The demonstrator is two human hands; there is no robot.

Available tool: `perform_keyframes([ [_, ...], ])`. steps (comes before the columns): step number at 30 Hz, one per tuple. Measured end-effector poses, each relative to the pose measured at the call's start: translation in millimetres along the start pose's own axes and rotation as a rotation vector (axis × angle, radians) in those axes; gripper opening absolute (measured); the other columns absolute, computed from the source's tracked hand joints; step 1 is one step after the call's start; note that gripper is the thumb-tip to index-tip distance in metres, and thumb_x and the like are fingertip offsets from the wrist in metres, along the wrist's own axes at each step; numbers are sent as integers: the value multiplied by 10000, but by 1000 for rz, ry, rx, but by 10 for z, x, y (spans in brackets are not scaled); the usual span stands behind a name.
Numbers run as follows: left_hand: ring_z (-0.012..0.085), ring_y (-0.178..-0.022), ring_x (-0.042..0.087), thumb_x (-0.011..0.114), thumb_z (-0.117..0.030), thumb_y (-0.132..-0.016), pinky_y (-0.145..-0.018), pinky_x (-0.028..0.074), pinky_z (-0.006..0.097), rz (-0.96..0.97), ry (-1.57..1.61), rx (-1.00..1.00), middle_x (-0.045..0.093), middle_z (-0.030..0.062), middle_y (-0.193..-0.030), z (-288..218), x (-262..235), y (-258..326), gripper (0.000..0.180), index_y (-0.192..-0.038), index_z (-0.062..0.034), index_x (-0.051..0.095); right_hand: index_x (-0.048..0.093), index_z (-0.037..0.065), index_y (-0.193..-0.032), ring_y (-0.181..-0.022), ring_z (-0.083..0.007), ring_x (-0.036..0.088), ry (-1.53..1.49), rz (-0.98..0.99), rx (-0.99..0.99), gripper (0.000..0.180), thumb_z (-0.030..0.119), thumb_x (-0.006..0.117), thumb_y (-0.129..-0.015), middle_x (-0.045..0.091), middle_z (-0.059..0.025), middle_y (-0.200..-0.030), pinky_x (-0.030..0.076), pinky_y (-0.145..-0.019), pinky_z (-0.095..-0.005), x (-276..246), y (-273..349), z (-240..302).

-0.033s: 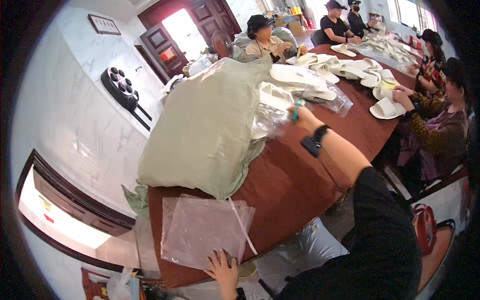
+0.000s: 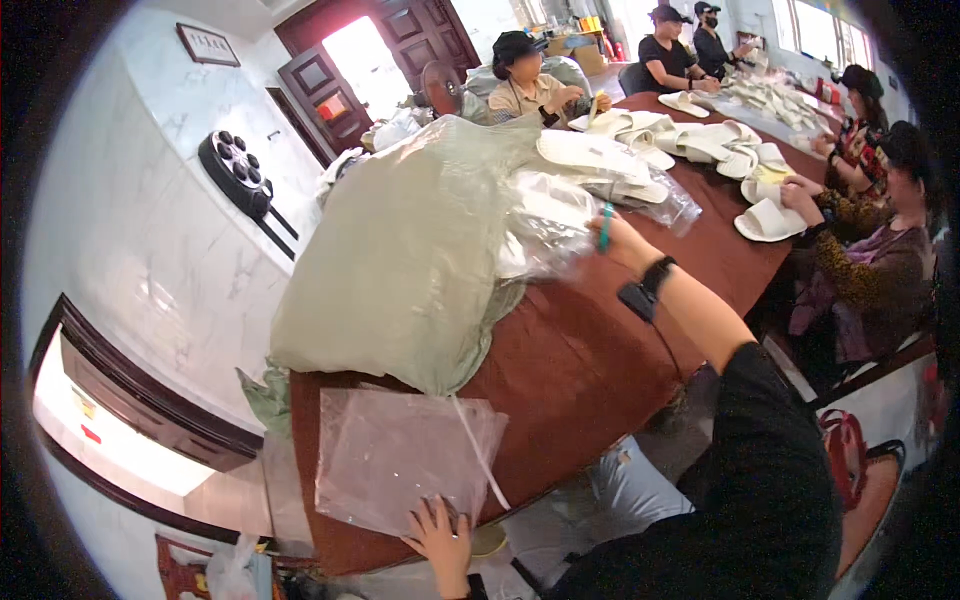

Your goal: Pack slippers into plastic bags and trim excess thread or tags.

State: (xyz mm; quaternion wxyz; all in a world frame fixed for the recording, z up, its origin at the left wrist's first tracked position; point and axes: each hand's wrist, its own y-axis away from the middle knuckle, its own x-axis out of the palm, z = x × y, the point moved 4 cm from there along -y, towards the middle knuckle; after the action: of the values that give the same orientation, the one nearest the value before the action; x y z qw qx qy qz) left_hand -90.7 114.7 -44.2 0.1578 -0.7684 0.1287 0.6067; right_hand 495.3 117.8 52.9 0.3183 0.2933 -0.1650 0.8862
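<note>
My left hand lies with fingers spread on the near edge of a stack of flat clear plastic bags. A thin white strip crosses the stack's right side. My right hand reaches across the table with its fingers closed around a small teal stick-like thing; its exact kind is unclear. Beside those fingers lie white slippers in clear plastic wrap, partly blurred. A big, full, pale green sack stands left of them.
More white slippers cover the far half of the brown-covered table. Several people sit around it; one person's hand on the right touches a slipper. A red bag sits at lower right, and a fan stands behind the sack.
My right hand has drawn slightly to the right, away from the wrapped slippers, still with the teal thing. My left hand stays on the plastic bags. The whole view has shifted a little.
</note>
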Motion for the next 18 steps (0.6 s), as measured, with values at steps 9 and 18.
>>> perform_keyframes([
  [9,406,-1334,202,514,-424,-845,-997,81,683,-5,-90,103,267,150,-1456,-414,-144,-243,602,-1375,-170,386,548,63,-1127,-790,-258,609,1667,621,245,449,174,653,-706,629,-112,-867,486,-683,-347,-1102,1757,735],
  [18,397,-1278,297,581,-347,-819,-1044,183,538,-151,170,473,353,191,-1388,-1346,-592,-24,584,-1315,-73,441,514,-8,-1017,-598,-170,570,1672,-252,20,484,349,710,-754,605,-109,-735,453,-560,-328,-2316,950,1111],
])
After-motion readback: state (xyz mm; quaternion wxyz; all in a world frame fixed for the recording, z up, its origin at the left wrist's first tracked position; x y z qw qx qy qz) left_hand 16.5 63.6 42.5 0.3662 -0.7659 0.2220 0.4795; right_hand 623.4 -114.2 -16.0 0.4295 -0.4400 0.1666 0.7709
